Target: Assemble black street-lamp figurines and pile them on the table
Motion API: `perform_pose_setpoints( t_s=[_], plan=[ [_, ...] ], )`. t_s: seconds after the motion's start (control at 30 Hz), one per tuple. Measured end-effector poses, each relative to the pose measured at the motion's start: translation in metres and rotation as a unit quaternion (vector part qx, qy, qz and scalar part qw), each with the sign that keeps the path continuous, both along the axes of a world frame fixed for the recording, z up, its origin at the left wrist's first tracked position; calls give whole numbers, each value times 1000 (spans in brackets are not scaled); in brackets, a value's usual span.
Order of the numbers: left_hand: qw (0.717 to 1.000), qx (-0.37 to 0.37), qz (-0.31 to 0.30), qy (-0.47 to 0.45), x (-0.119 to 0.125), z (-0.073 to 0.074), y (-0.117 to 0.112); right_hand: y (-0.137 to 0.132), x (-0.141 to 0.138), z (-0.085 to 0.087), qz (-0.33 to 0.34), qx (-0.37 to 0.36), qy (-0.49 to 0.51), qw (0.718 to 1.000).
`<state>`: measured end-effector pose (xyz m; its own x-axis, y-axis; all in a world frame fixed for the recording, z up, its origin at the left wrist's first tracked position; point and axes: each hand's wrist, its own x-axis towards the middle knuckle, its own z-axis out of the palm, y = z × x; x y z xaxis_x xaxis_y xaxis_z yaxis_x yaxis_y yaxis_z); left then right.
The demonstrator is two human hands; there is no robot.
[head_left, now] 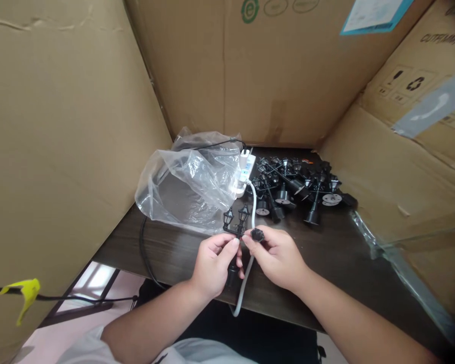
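A black miniature lamp post (pixel 232 275) stands nearly upright before me, its lanterns at the top and its wider base below. My left hand (pixel 215 263) is closed around its stem, thumb in front. With thumb and forefinger, my right hand (pixel 278 255) pinches the post's upper part near a dark six-sided lantern head (pixel 257 234). That head faces me; I cannot tell whether it is fixed to the post. Two clear-paned lanterns (pixel 235 217) rise above my left thumb. Behind my hands to the right lies a pile of similar lamp posts (pixel 284 194).
A crumpled clear plastic bag (pixel 189 184) lies at the back left. Beside it is a white power strip (pixel 244 174), whose white cable (pixel 240 293) runs between my hands and over the front edge of the dark table (pixel 326 273). Cardboard walls (pixel 288 65) enclose three sides.
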<state>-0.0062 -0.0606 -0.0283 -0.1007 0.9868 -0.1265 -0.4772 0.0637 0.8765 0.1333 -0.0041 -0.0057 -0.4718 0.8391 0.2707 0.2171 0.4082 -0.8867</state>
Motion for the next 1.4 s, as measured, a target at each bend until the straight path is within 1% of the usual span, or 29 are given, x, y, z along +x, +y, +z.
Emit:
perform_pose_setpoints(
  t_s=[0.07,0.13,0.17,0.2,0.23,0.27,0.3,0.33,0.37,0.4,0.43,0.47,0.5,0.53,0.57,0.6,0.63,0.7,0.73,0.77,0.8,0.83,0.87,0.9,1.0,1.07,1.27,1.4],
  plan=[
    [999,22,-1,23,-1,-3,-1,0,-1,1,19,-140,42,989],
    [999,37,-3,38,-2,-6,-3,1,-1,0,52,-246,93,963],
    [998,42,-4,41,-3,-7,-3,1,-1,0,66,-275,114,952],
    [998,45,-5,40,-3,-7,-4,2,-1,-1,78,-287,126,947],
    [998,46,-6,36,-3,-7,-4,2,-1,-2,81,-282,126,948],
    [999,45,-7,28,-3,-7,-4,2,-1,-2,75,-258,113,957],
    [999,41,-9,17,-3,-7,-3,2,-1,-2,63,-208,90,972],
    [999,33,-12,3,-3,-6,-2,2,0,-2,47,-134,62,988],
    [1000,23,-15,-14,-3,-5,-2,2,0,-2,30,-44,34,998],
    [999,12,-20,-31,-2,-4,-1,3,0,-2,17,51,11,999],
    [999,0,-26,-47,-2,-3,0,3,0,-2,9,136,-6,991],
    [998,-10,-33,-61,-3,-1,1,3,0,-2,7,199,-17,980],
    [997,-18,-39,-70,-3,0,1,4,1,-2,8,236,-22,971],
    [996,-22,-44,-76,-3,0,1,4,1,-2,9,247,-24,969],
    [996,-23,-46,-78,-3,1,1,3,1,-1,10,235,-23,972],
    [996,-22,-45,-76,-3,0,0,3,1,-1,10,202,-20,979],
    [997,-16,-41,-69,-3,0,0,3,1,0,9,150,-12,989],
    [998,2,-32,-46,-3,-2,-2,2,1,1,16,-1,16,1000],
    [999,14,-27,-33,-3,-4,-2,2,1,1,25,-86,38,995],
    [999,23,-24,-22,-3,-5,-2,2,1,1,38,-163,67,984],
    [999,29,-22,-16,-2,-6,-2,3,0,1,51,-225,98,968],
    [999,29,-22,-17,-3,-6,-2,3,-1,1,60,-265,123,954],
    [999,24,-25,-22,-3,-6,-2,3,-1,1,60,-284,137,947],
    [999,15,-30,-31,-3,-5,-1,3,-2,1,54,-287,140,946],
    [998,-11,-45,-53,-4,-2,0,3,-4,4,24,-263,106,959],
    [997,-18,-45,-61,-5,1,0,2,-4,6,18,-256,92,962],
    [996,-27,-33,-77,-7,3,2,3,-3,11,32,-283,94,954],
    [998,-8,1,-56,-7,2,2,7,-3,9,60,-298,84,949]
  ],
)
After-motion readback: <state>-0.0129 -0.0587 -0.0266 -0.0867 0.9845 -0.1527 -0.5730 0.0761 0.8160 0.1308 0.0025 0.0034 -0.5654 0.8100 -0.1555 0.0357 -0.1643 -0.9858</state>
